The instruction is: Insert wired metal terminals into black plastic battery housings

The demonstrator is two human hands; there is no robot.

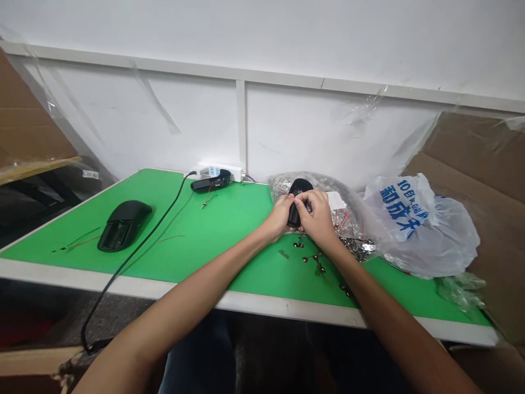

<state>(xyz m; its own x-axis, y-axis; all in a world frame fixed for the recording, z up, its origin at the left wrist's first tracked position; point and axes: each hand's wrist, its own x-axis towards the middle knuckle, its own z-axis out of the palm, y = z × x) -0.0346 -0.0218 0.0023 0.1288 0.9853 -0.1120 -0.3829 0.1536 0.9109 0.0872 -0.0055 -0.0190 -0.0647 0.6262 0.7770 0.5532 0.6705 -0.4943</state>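
Observation:
My left hand (282, 214) is closed around the left side of a black plastic housing (302, 186), which has a rounded upper end. My right hand (315, 210) bends over the same housing from the right, fingertips pressed together against it. Thin red wire shows at the fingertips; what the right fingers pinch is too small to make out. Under and behind the hands lies a clear plastic bag (328, 181) full of small parts with red wires. In front of them, small metal parts with wires (314, 257) are scattered on the green tabletop (229, 230).
Another black housing (137, 210) stands at the left, and a third housing (205, 185) lies near a white power strip (225, 171). A black cable (141, 235) crosses the table's left side. At the right are a white plastic bag (447, 235) and cardboard (476, 158).

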